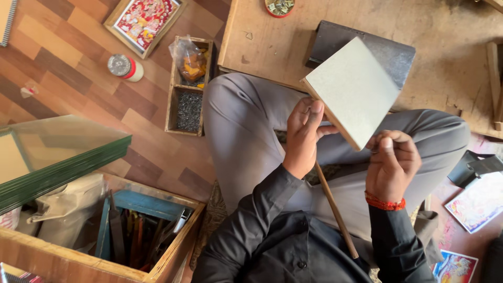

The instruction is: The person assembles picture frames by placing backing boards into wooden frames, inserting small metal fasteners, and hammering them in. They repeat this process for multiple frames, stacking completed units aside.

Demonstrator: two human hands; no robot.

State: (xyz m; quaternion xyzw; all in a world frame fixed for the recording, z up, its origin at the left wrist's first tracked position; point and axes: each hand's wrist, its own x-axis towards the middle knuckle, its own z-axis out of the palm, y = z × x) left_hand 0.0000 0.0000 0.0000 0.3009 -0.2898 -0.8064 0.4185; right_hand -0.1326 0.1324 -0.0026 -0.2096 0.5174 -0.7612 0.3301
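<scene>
Holding white square board | left hand gripping edge | right hand pinching corner

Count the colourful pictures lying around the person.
3: a framed picture on the floor at top left, a print at the right edge, and another print at bottom right, partly cut off. Others may be hidden.

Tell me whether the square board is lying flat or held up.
Held up, tilted: the board is off the bench, gripped at its lower edges by the left hand and right hand.
</scene>
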